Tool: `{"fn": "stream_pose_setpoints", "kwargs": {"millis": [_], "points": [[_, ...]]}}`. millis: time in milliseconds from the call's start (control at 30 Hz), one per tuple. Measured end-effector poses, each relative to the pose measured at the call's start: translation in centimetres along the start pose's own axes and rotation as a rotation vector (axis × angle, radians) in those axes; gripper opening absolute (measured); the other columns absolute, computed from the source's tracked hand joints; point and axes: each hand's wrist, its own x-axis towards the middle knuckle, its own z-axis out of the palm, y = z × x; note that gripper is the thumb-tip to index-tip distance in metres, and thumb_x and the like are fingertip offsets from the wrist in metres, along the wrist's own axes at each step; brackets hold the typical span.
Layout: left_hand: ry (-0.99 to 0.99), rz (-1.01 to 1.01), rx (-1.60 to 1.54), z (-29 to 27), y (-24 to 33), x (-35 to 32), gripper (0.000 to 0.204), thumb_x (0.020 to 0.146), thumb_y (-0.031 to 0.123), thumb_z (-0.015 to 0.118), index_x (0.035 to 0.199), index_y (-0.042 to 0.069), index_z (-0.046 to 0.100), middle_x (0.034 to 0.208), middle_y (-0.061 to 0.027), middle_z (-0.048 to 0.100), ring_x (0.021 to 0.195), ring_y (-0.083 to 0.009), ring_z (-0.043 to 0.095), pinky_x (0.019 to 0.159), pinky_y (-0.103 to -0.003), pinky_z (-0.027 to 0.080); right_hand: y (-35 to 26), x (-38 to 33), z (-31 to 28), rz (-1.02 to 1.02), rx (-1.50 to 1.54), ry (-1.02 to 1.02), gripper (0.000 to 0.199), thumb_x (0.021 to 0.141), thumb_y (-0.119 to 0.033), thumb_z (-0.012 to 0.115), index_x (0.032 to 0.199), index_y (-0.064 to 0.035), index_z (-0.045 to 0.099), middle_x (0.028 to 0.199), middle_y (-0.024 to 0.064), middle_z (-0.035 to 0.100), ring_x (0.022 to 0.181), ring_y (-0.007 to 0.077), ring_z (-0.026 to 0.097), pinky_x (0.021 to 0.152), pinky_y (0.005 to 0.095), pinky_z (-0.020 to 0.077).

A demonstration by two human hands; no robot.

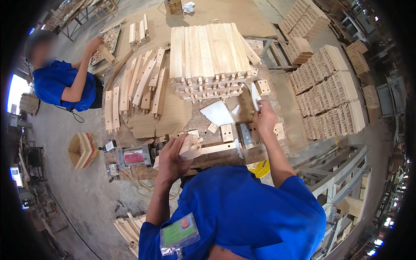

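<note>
From left, an open carton (89,149), contents unclear, stands on the floor; a tray (118,34) holds small wood pieces (109,40). At the workbench (197,119), the left hand (172,155) grips a pegged wooden piece (190,149); the right hand (265,118) clasps a white strip (255,97), long axis pointing away.

Bar stack (208,52), on workbench (197,122): slats (144,82), left; sheet scrap (216,113), in front; wood pile (329,91), right (seemingly off the workbench).

Between the left hand (177,151) and the right hand (265,118), open room ran forward over the white sheet (217,112); farther ahead, a wood stack (208,50) barred the way, loose strips (146,82) crowding its left.
</note>
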Motion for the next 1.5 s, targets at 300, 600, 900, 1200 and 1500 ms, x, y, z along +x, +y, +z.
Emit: {"fn": "stream_pose_setpoints", "kwargs": {"millis": [300,600,900,1200,1500], "points": [[-0.04,0.007,0.011,0.7,-0.2,-0.1,0.071,0.07,0.009,0.084,0.136,0.004,0.061,0.103,-0.0182,0.066,0.095,-0.0408,0.067,0.083,-0.047,0.056,-7.4,-0.4,6.1,-0.183,-0.205,-0.621,0.07,0.093,-0.046,0.073,0.148,-0.0054,0.055,0.128,0.0212,0.068,0.118,0.0353,0.068,0.102,0.0477,0.0529],[-0.027,-0.056,0.022,-0.1,-0.4,-1.0,0.07,0.071,0.009,0.083,0.137,0.004,0.06,0.108,-0.0183,0.067,0.098,-0.0408,0.067,0.085,-0.047,0.056,-8.4,-1.4,7.8,-0.113,0.166,-0.459,0.031,0.096,-0.025,0.071,0.12,-0.0061,0.066,0.11,0.0216,0.068,0.098,0.0365,0.07,0.087,0.0468,0.0568],[-0.025,-0.05,0.007,0.4,-0.6,-0.5,0.067,0.069,0.006,0.083,0.133,0.004,0.064,0.107,-0.0178,0.068,0.098,-0.0414,0.069,0.084,-0.045,0.057,-6.2,-1.8,4.2,0.76,1.334,-0.615,0.028,0.102,-0.018,0.069,0.122,0.0005,0.062,0.117,0.0168,0.07,0.089,0.0196,0.073,0.06,0.0321,0.0637],[-0.034,-0.047,0.007,0.5,-0.4,-0.3,0.062,0.071,0.008,0.084,0.13,0.004,0.065,0.106,-0.0172,0.069,0.096,-0.0406,0.07,0.084,-0.045,0.057,-7.2,-2.1,3.1,0.876,1.651,-0.765,0.039,0.108,-0.038,0.06,0.139,-0.016,0.055,0.118,0.0115,0.072,0.089,0.0243,0.077,0.061,0.0321,0.066],[-0.04,-0.049,0.017,0.7,-0.6,-0.8,0.065,0.072,0.012,0.084,0.133,0.004,0.063,0.109,-0.0178,0.068,0.099,-0.0397,0.068,0.086,-0.046,0.056,-5.6,-1.8,4.2,0.944,1.747,-0.728,0.071,0.099,-0.068,0.06,0.139,-0.0087,0.056,0.105,0.0075,0.071,0.081,0.0191,0.074,0.062,0.0279,0.066]]}}
